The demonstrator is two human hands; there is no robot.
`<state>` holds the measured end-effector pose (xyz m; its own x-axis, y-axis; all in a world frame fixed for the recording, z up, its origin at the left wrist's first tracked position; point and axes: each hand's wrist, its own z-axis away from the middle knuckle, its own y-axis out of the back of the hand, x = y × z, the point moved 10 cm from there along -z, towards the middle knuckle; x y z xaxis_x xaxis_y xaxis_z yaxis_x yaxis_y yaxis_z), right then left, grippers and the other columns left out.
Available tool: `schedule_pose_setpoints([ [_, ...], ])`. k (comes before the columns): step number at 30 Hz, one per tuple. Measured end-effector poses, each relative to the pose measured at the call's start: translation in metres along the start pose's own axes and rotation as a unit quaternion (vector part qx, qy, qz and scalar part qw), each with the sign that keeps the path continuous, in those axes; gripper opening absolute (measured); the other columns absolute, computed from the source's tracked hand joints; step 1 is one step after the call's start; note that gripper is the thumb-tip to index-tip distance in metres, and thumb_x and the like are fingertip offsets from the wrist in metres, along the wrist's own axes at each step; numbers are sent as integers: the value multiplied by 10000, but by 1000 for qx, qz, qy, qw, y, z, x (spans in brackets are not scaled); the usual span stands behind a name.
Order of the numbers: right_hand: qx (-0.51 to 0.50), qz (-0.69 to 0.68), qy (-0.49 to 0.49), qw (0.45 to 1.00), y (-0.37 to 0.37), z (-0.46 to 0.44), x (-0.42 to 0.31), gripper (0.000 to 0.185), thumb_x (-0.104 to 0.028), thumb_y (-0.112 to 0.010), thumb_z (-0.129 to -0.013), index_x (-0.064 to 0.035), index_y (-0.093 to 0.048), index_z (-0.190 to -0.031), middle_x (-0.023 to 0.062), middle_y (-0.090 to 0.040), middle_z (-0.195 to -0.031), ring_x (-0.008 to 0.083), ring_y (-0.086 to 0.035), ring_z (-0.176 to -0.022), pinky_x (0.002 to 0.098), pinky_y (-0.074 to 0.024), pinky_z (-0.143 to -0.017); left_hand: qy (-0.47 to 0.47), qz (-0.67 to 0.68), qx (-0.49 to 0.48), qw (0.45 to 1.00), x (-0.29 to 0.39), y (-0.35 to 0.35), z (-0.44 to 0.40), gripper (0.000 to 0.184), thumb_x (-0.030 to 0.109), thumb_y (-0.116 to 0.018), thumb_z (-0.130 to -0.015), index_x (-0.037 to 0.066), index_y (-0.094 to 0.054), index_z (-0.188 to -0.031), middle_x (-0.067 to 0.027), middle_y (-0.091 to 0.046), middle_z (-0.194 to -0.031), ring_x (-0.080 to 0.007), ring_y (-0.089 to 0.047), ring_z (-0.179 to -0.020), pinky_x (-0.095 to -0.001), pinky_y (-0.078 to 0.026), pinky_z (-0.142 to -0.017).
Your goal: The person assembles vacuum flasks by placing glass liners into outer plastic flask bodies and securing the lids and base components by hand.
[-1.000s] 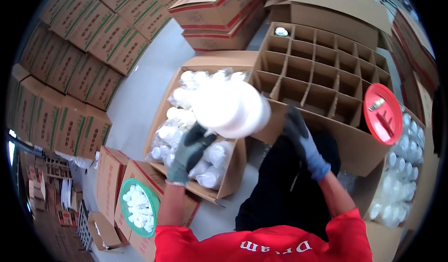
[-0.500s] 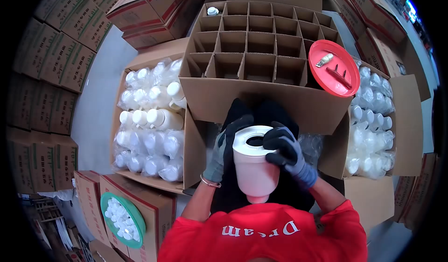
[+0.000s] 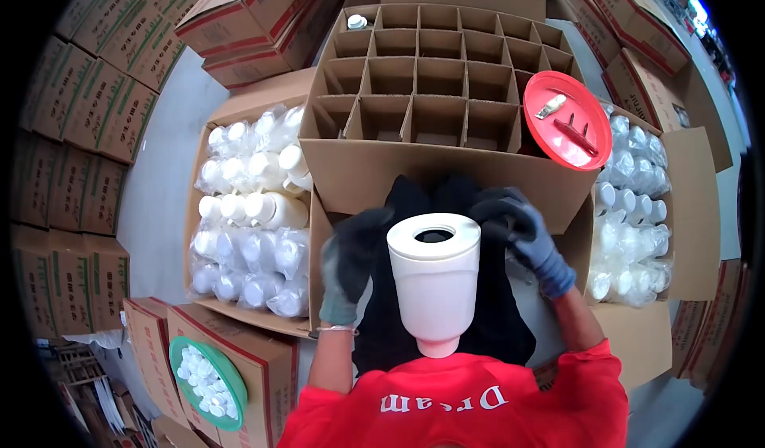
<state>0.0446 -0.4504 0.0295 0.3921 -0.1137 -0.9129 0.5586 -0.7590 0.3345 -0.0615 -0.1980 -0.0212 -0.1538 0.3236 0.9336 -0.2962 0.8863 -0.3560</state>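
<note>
A white plastic container is between my legs, its top ring pierced by a round dark opening and its lower end narrowing to a short neck against the red shirt. My left hand, in a dark grey glove, is just left of it, apart from it, with loosely bent fingers and nothing visible in them. On the other side my gloved right hand is raised near the rim, thumb and fingers apart. Ahead stands a divided carton, with one small white item in a far corner cell.
A red plate with a cutter-like item and dark red pieces rests on the carton's right corner. Boxes of white bottles flank me, left and right. A green bowl of white caps sits lower left. Stacked cartons line the left.
Both hands have come off the white container. My left hand moved left and down, my right hand right and up. The container stays between my legs, now tilted slightly differently.
</note>
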Motion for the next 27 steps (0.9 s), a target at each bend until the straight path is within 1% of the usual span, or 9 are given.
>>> schedule_pose_setpoints([
  [3, -16, 62, -5, 998, -8, -5, 2, 329, -178, -729, -805, -50, -667, -1102, 141, -606, -1158, 293, -562, -1119, 381, -431, -988, -47, -247, -54, 966, -3, -1, 3, 366, 267, -432, -986, 14, -657, -1126, -129, -692, -984, -278, -643, -925, -448, -456, -970],
  [5, 76, 308, -103, 943, 44, 6, 20, 350, -180, -721, -830, -45, -640, -1143, 122, -636, -1100, 271, -585, -1095, 374, -445, -973, -19, 119, -57, 991, 1, 29, 8, 369, 285, -483, -971, 3, -647, -1143, -131, -689, -1008, -268, -643, -958, -409, -439, -1018],
  [8, 34, -25, -147, 988, 6, 3, 26, 402, -209, -719, -846, -30, -612, -1190, 116, -642, -1104, 249, -595, -1096, 360, -456, -963, 10, -71, -111, 991, 18, -9, 1, 541, 384, -641, -881, 6, -585, -1265, -172, -560, -1306, -303, -504, -1257, -406, -345, -1108],
  [12, -26, -32, -47, 998, -38, -27, -15, 597, -200, -719, -855, -10, -480, -1367, 139, -541, -1330, 201, -513, -1224, 347, -413, -1028, -16, -271, -302, 914, 28, -77, -30, 749, 372, -777, -767, 8, -510, -1366, -199, -419, -1466, -324, -328, -1413, -418, -286, -1135],
  [15, 36, -253, -2, 967, -36, -54, -20, 819, -121, -709, -827, -25, -256, -1503, 163, -267, -1545, 289, -323, -1402, 367, -307, -1118, 41, -96, -154, 983, 26, -58, -61, 592, 469, -514, -958, -23, -561, -1284, -166, -615, -1239, -242, -548, -1207, -360, -416, -1030],
  [17, 47, 21, 119, 992, -29, -69, -47, 794, -113, -715, -798, -16, -311, -1475, 169, -272, -1543, 284, -307, -1411, 393, -296, -1123, 169, 49, -96, 980, -6, -48, -67, 737, 599, -270, -993, 5, -369, -1419, -157, -520, -1357, -243, -523, -1239, -382, -448, -1048],
  [20, 55, 285, 218, 932, -36, -89, -73, 738, -144, -720, -803, -29, -368, -1442, 183, -324, -1509, 291, -369, -1367, 398, -339, -1092, 147, 155, -103, 972, 11, -77, -72, 688, 548, -325, -1011, -22, -415, -1387, -164, -552, -1322, -248, -554, -1197, -374, -440, -1045],
  [23, 43, 47, 103, 993, -14, -102, -44, 653, -156, -699, -837, -44, -414, -1414, 189, -443, -1416, 281, -463, -1285, 384, -393, -1050, -7, -63, -111, 992, 7, -66, -76, 571, 353, -563, -977, -41, -450, -1374, -134, -559, -1302, -240, -522, -1233, -339, -417, -1037],
  [27, 30, -223, -90, 970, -18, -97, 36, 602, -151, -666, -890, -42, -402, -1421, 127, -528, -1361, 206, -511, -1235, 347, -413, -1051, -298, -363, -206, 859, 59, -120, -73, 527, 117, -706, -779, 298, -633, -1269, -158, -387, -1431, -439, -292, -1390, -519, -259, -1151],
])
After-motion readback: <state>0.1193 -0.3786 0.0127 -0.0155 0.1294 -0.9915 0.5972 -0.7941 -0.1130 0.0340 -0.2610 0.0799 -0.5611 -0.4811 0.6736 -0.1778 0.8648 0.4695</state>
